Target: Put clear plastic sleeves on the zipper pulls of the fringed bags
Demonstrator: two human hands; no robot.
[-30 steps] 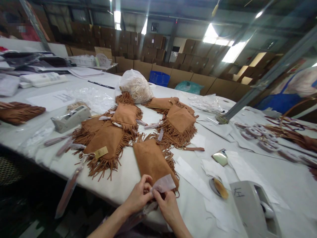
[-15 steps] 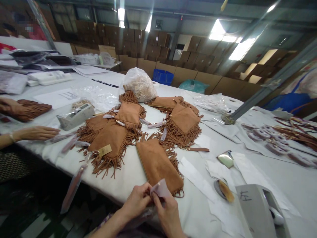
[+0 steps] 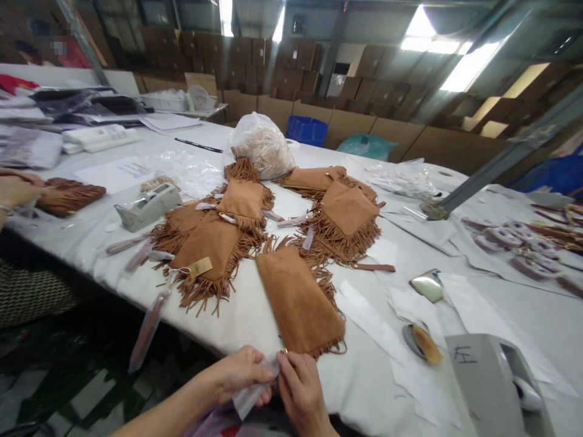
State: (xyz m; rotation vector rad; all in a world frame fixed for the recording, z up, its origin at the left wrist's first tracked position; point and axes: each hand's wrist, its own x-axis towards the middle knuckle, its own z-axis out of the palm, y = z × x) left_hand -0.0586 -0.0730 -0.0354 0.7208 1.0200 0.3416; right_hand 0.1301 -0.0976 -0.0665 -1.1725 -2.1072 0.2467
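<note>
At the table's near edge, my left hand [image 3: 239, 373] and my right hand [image 3: 300, 391] meet, fingers pinched together on a thin translucent wrapping sheet [image 3: 250, 394]. The sheet hangs down below my left fingers. Just beyond my fingertips lies a tan suede fringed bag [image 3: 298, 300], flat on the white table [image 3: 237, 321], its near corner touching the sheet. What the sheet covers is hidden.
Several more fringed bags [image 3: 214, 243] lie heaped mid-table, with a filled plastic bag [image 3: 262, 145] behind. A grey tape dispenser [image 3: 494, 388] sits near right, another [image 3: 148, 206] at left. A co-worker's hand [image 3: 16, 188] rests at far left. Paper strips [image 3: 368, 315] lie right of the bag.
My hands have dropped toward the table edge and the sheet, earlier held up over the bag's corner, now hangs below my fingers. The co-worker's hand has drawn back to the left.
</note>
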